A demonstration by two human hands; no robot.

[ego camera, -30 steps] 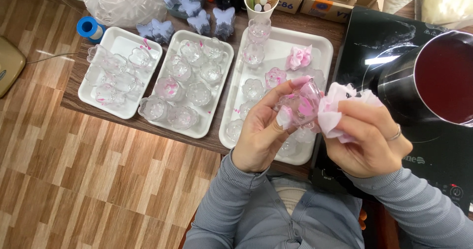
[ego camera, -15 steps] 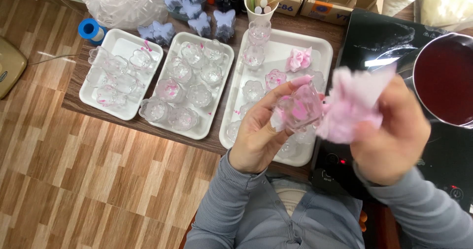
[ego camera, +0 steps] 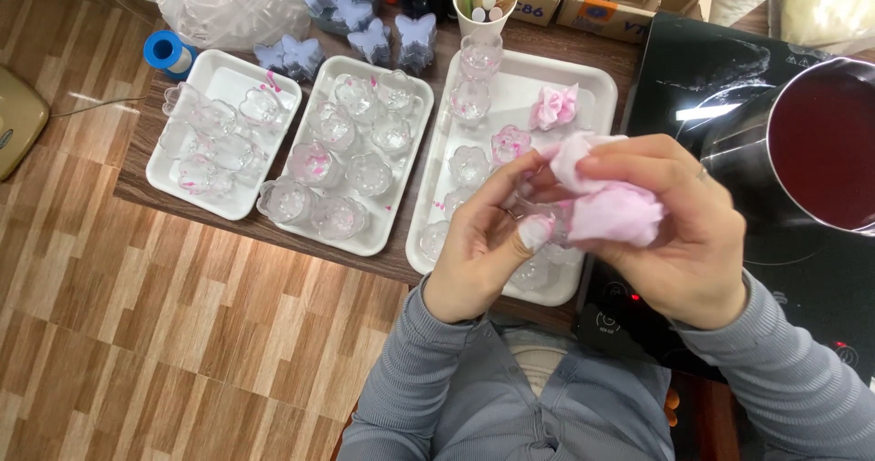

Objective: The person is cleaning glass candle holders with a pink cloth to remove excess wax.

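1. While the left hand (ego camera: 483,242) pinches a small clear mould (ego camera: 538,219) between thumb and fingertips, the right hand (ego camera: 674,233) closes around a wad of pink-stained tissue (ego camera: 615,210) pressed against it. Both are held above the near end of the right-hand white tray (ego camera: 592,87).
2. The grip on the mould wants to be firm at the rim, so that wiping pressure does not twist it loose.
3. The tissue works best turned to a cleaner fold.
4. The pot of dark red liquid (ego camera: 825,142) sits just right; elbows stay clear.
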